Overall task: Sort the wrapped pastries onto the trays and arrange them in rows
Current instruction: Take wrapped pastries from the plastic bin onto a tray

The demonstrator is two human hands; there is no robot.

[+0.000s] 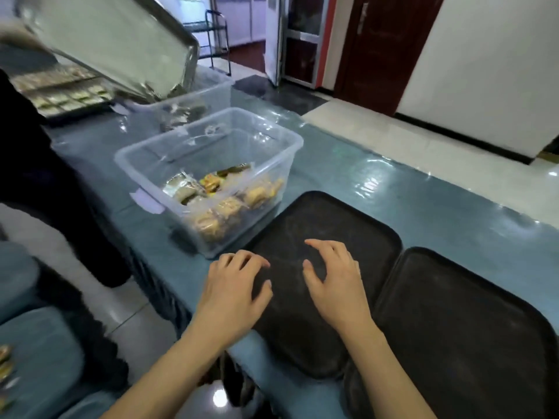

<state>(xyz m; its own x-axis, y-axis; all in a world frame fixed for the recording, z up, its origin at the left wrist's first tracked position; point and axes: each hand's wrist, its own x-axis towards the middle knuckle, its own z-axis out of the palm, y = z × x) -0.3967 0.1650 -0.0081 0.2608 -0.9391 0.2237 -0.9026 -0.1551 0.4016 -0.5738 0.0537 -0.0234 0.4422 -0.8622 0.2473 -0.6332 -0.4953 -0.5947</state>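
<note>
Two empty hands, left hand (234,285) and right hand (335,279), fingers relaxed, over lengthwise tray (357,225).

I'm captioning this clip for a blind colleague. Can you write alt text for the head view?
Two bare hands, left hand and right hand, hover over an empty black tray beside a second black tray. A clear bin of wrapped pastries sits behind on the blue table.
</note>
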